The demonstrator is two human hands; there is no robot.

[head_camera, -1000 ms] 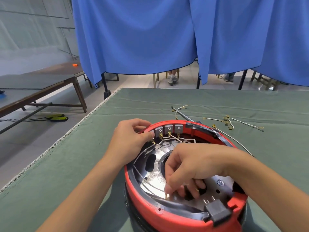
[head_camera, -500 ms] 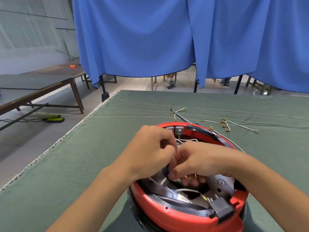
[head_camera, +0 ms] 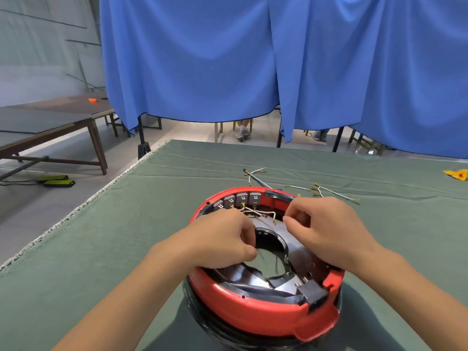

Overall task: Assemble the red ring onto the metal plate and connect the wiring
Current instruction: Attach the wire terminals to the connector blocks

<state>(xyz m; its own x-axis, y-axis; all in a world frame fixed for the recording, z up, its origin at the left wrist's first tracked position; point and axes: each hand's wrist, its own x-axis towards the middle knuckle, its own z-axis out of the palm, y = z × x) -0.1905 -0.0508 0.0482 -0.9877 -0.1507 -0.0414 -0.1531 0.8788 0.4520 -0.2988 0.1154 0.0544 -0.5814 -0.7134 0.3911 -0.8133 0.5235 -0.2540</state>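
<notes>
The red ring (head_camera: 266, 315) sits on a black round base on the green cloth, with the shiny metal plate (head_camera: 300, 252) inside it. Grey terminal blocks (head_camera: 240, 198) line its far inner rim, and white wires (head_camera: 258, 211) with brass ends run from them. A black connector (head_camera: 312, 293) sits on the near right rim. My left hand (head_camera: 220, 241) hovers over the ring's left side, fingers curled, pinching a thin wire at the centre hole. My right hand (head_camera: 326, 229) is over the right side, thumb and forefinger pinched together close to the white wires' end.
Loose wires (head_camera: 321, 192) with brass terminals and a thin black rod (head_camera: 255, 178) lie beyond the ring. A yellow object (head_camera: 457, 174) lies at the cloth's far right. The table's left edge (head_camera: 76, 211) drops to the floor. Blue curtains (head_camera: 228, 59) hang behind.
My hands met over the plate's centre, then drew apart: the left back toward the left rim, the right up toward the far right rim. The view shifted slightly.
</notes>
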